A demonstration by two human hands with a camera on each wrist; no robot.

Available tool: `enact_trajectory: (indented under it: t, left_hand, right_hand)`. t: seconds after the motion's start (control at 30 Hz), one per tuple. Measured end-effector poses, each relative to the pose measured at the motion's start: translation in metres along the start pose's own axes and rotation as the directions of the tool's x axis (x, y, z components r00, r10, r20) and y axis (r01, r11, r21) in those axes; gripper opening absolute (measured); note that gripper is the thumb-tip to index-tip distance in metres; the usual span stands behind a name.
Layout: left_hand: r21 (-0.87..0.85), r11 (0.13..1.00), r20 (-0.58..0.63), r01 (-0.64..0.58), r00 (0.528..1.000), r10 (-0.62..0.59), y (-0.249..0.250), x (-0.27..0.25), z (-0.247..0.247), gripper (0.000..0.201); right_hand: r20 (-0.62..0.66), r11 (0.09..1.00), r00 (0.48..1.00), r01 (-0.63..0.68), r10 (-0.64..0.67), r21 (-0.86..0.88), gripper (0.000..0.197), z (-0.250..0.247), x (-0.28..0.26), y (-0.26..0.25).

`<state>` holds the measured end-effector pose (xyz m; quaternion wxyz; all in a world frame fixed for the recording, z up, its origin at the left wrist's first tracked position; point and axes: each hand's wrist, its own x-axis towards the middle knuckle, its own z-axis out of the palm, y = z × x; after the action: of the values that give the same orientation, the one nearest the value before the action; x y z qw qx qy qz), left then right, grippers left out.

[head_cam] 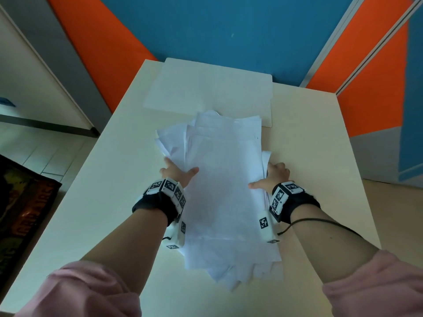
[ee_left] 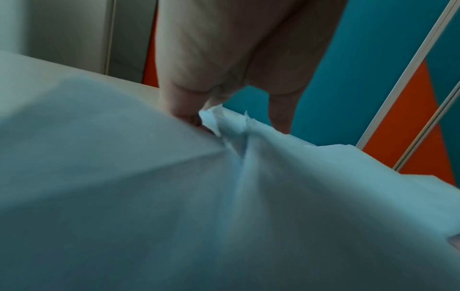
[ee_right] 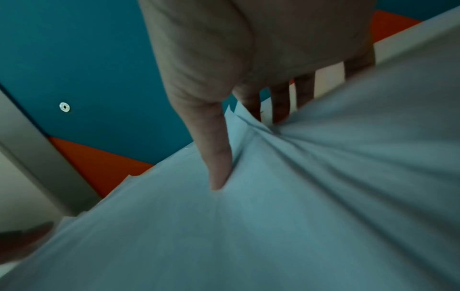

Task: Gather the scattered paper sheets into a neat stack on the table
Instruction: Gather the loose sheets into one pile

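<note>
Got paper sheets (head_cam: 225, 186) between my hands, long axis running away from me. Left hand (head_cam: 177, 173), right hand (head_cam: 272, 178) each pinching side edge, thumbs on top; ends ragged over tabletop (head_cam: 91, 191).

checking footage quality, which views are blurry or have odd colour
Head view: sharp, wide-angle bend at the table edges. Left wrist view: paper stack soft, bluish. Right wrist view: paper streaked with blur, dim; right hand fairly clear.
</note>
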<state>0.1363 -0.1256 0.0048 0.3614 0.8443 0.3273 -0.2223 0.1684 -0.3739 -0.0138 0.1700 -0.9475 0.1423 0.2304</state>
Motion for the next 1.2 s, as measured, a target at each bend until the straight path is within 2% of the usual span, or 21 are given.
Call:
enact_trajectory:
  t: [0.1, 0.17, 0.23, 0.3, 0.33, 0.43, 0.47, 0.53, 0.63, 0.77, 0.83, 0.9, 1.03, 1.1, 1.2]
  left_hand:
    - [0.020, 0.995, -0.080, 0.098, 0.992, -0.096, 0.006, 0.002, 0.003, 0.095]
    - [-0.014, 0.995, -0.060, 0.099, 0.993, -0.100, 0.010, 0.005, 0.006, 0.093]
    - [-0.125, 0.986, 0.005, 0.115, 0.993, -0.115, 0.009, 0.013, 0.007, 0.082]
    - [-0.253, 0.961, 0.074, 0.111, 0.993, -0.095, 0.008, 0.018, 0.006, 0.059]
    - [-0.270, 0.957, 0.079, 0.102, 0.993, -0.084, 0.008, 0.019, 0.005, 0.054]
    - [-0.018, 0.999, -0.027, 0.041, 0.999, -0.042, 0.008, 0.018, 0.001, 0.069]
    - [-0.004, 1.000, -0.037, 0.025, 0.999, -0.025, 0.009, 0.018, 0.000, 0.071]
    - [-0.080, 0.997, 0.039, -0.021, 0.999, 0.024, 0.006, 0.019, -0.002, 0.068]
    - [-0.337, 0.942, 0.152, -0.001, 0.987, 0.055, -0.002, 0.016, -0.009, 0.047]
    - [-0.397, 0.916, 0.004, -0.067, 0.997, 0.074, -0.008, 0.012, -0.011, 0.047]
    - [-0.403, 0.911, -0.022, -0.083, 0.996, 0.081, -0.011, 0.013, -0.009, 0.045]
    - [-0.394, 0.916, -0.042, -0.078, 0.997, 0.067, -0.013, 0.011, -0.010, 0.043]
    - [-0.484, 0.870, -0.058, -0.100, 0.995, 0.082, -0.014, 0.013, -0.009, 0.044]
    - [-0.494, 0.863, -0.044, -0.102, 0.995, 0.092, -0.011, 0.016, -0.005, 0.044]
    - [-0.475, 0.876, -0.033, -0.082, 0.997, 0.075, -0.007, 0.018, -0.007, 0.045]
  right_hand:
    - [-0.039, 0.992, 0.999, -0.032, 0.037, 0.122, 0.102, 0.003, 0.000, 0.001]
    - [-0.003, 0.972, 0.997, -0.074, 0.076, 0.224, 0.107, 0.000, 0.003, -0.002]
    - [0.044, 0.954, 0.995, -0.096, 0.087, 0.285, 0.097, 0.000, 0.007, -0.002]
    - [0.057, 0.945, 0.997, -0.074, 0.059, 0.318, 0.074, 0.001, 0.009, 0.002]
    - [0.048, 0.945, 0.998, -0.054, 0.040, 0.324, 0.061, 0.002, 0.008, 0.004]
    - [0.020, 0.928, 1.000, 0.006, -0.014, 0.372, 0.031, -0.002, 0.004, 0.003]
    - [0.037, 0.910, 0.998, 0.037, -0.058, 0.412, 0.026, -0.005, 0.003, 0.001]
    - [0.090, 0.866, 0.986, 0.079, -0.142, 0.494, 0.032, -0.009, -0.001, -0.001]
    - [0.103, 0.803, 0.971, 0.115, -0.215, 0.585, 0.039, -0.011, -0.007, 0.001]
    - [0.026, 0.687, 0.965, 0.166, -0.260, 0.707, 0.029, -0.012, -0.009, 0.006]
    - [-0.035, 0.719, 0.972, 0.196, -0.233, 0.667, 0.002, -0.017, -0.005, 0.007]
    - [-0.066, 0.777, 0.980, 0.190, -0.189, 0.600, 0.024, -0.020, 0.002, 0.009]
    - [-0.051, 0.819, 0.986, 0.160, -0.158, 0.551, 0.017, -0.014, 0.009, 0.015]
    - [-0.044, 0.856, 0.987, 0.158, -0.157, 0.493, 0.021, -0.010, 0.010, 0.014]
    - [-0.146, 0.927, 0.983, 0.159, -0.115, 0.340, 0.028, -0.009, 0.013, 0.005]
